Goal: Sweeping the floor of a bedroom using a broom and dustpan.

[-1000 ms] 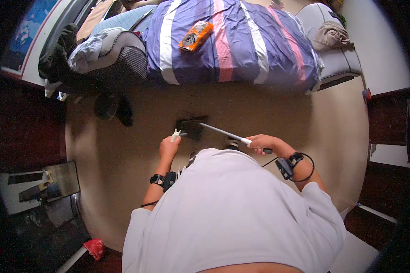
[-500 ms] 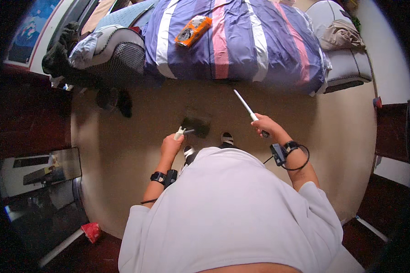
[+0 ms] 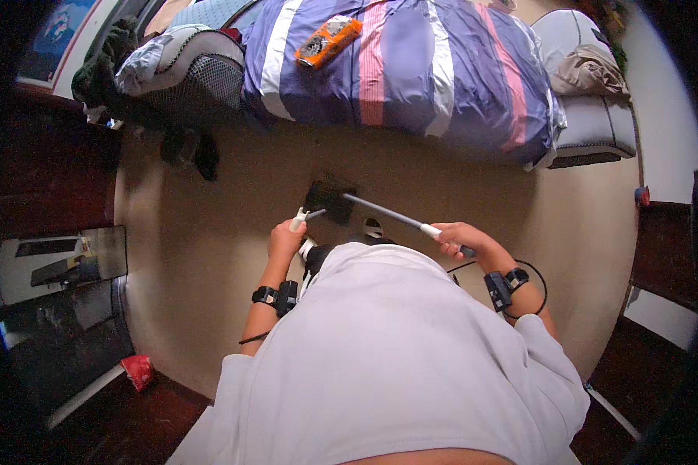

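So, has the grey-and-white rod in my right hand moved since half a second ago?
Yes. The grey-and-white rod has swung its far end left, and away from the near edge of the purple striped bedcover.

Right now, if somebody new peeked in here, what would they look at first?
Probably the striped purple cover across the top, with a bright orange package lying on it. Lower down, the left hand grips a white handle and the right hand a grey-and-white pole slanting toward the picture's middle.
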Demonstrator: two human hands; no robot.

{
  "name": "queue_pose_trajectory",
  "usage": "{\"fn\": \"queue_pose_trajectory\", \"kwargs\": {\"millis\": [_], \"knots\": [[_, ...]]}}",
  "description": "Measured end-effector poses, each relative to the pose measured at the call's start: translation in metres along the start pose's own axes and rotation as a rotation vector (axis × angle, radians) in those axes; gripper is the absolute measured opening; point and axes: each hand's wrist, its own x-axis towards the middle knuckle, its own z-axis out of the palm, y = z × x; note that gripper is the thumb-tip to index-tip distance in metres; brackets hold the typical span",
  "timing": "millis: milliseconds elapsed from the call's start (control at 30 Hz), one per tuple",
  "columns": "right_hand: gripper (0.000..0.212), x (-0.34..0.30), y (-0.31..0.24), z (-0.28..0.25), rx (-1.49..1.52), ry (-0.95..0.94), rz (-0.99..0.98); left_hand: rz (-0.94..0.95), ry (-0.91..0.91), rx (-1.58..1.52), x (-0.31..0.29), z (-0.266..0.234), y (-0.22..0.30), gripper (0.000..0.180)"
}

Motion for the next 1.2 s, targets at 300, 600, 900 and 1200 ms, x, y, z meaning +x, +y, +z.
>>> {"fn": "queue_pose_trajectory", "kwargs": {"millis": [300,600,900,1200], "knots": [[0.062,-0.034,-0.002,-0.034,-0.083,0.344,-0.150,-0.093,0.009,0.007,-0.010,0.000,-0.003,0.041],[0.017,0.029,0.028,-0.056,-0.156,0.456,-0.166,-0.022,-0.014,0.016,-0.013,0.009,-0.005,0.038],[0.050,0.008,0.056,0.026,-0.257,0.155,0.015,0.050,-0.067,0.071,-0.038,0.003,-0.003,0.037],[0.056,-0.029,0.024,0.067,-0.335,0.099,-0.026,-0.167,-0.085,0.045,-0.099,-0.007,-0.060,0.036]]}}
